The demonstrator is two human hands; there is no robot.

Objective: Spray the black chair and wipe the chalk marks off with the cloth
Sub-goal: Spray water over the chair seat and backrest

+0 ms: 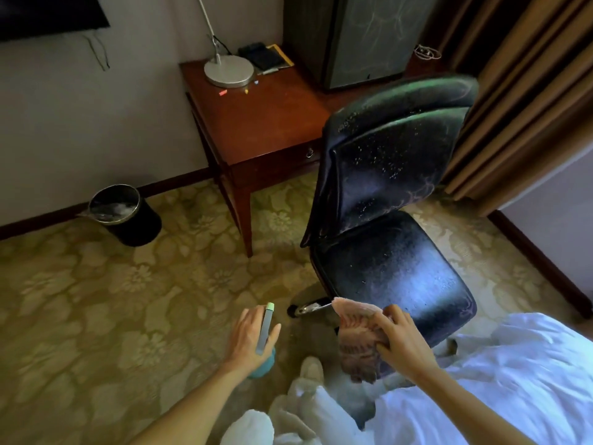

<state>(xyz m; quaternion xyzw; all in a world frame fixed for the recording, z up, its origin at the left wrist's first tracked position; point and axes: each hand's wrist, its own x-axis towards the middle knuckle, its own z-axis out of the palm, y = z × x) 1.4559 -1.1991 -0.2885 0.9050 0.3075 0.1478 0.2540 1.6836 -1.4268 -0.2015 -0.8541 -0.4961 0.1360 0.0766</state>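
floral carpet (96,300): black chair (391,252) stands at the front right corner of the desk (263,123), bin (125,213) by the wall (96,123). my left hand (250,338) grips the spray bottle (265,326); my right hand (401,345) clutches the cloth (356,332).

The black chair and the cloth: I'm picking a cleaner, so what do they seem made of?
The black chair looks like leather or vinyl, smooth and semi-glossy: the seat reflects light and speckles, maybe droplets, sit on the backrest. The cloth looks like soft matte fabric, pinkish and patterned; it drapes in limp folds.

No legible txt, labels or nos. anywhere in view.
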